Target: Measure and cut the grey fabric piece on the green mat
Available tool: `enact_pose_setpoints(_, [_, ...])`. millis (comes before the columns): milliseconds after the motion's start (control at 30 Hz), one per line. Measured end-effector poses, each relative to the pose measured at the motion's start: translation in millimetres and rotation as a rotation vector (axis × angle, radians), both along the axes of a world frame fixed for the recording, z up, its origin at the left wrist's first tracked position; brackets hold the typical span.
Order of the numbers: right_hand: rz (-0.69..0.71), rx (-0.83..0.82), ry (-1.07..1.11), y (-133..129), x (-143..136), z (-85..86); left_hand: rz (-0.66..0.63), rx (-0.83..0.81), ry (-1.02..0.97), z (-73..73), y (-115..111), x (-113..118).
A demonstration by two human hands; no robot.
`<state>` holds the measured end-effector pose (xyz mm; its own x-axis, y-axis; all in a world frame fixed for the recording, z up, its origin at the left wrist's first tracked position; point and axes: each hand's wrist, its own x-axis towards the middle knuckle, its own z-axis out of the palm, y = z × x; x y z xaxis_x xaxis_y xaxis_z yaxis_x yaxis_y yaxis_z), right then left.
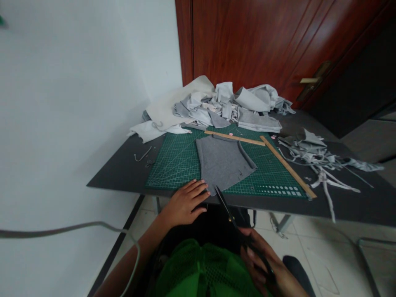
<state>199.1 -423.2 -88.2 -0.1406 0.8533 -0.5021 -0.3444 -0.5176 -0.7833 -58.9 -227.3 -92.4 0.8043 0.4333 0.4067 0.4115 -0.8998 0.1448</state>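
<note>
A piece of grey fabric (224, 159) lies on a green cutting mat (173, 165), its side edges curled. My left hand (187, 202) rests with fingers stretched out, the fingertips on the fabric's near left corner. In my right hand (262, 255) is a pair of black scissors (227, 211), gripped by the handles. Their tips point away from me and meet the fabric's near edge, just right of my left fingertips. The blades look nearly closed; whether fabric lies between them I cannot tell.
Two wooden rulers (289, 167) (235, 137) lie on the mat. Fabric scraps (210, 107) are heaped at the back of the dark table (120, 169), with more strips (315, 150) on the right. A cable (93, 224) crosses at left, before the white wall (77, 103).
</note>
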Motion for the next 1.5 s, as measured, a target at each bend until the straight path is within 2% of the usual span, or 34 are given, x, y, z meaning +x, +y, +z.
enact_pose_setpoints(167, [0.113,0.020,-0.036,-6,8,7.6,-0.032,0.040,-0.008,-3.0,1,-1])
enact_pose_setpoints(467, [0.111,-0.031,-0.126,-14,15,24.1,-0.049,0.049,0.000,-2.1,0,-1])
enact_pose_setpoints(700, [0.215,0.078,-0.137,2,18,14.7,-0.064,0.022,-0.013,-2.9,0,-3])
enact_pose_setpoints(833, [0.202,0.111,-0.169,5,20,7.7,-0.064,0.013,-0.015,-4.1,0,-3])
enact_pose_setpoints(933, [0.191,0.069,-0.157,0,25,8.4,-0.058,-0.004,-0.002,-3.8,-1,-2])
enact_pose_setpoints(1100, [0.125,-0.057,-0.158,-10,30,19.0,-0.047,-0.014,-0.013,-2.9,-1,0])
enact_pose_setpoints(1233, [0.093,-0.060,-0.142,-6,25,21.8,-0.045,0.012,-0.043,-2.1,-1,0])
enact_pose_setpoints(1500, [0.187,0.053,-0.129,1,26,3.6,-0.051,-0.019,-0.044,0.7,-2,-1])
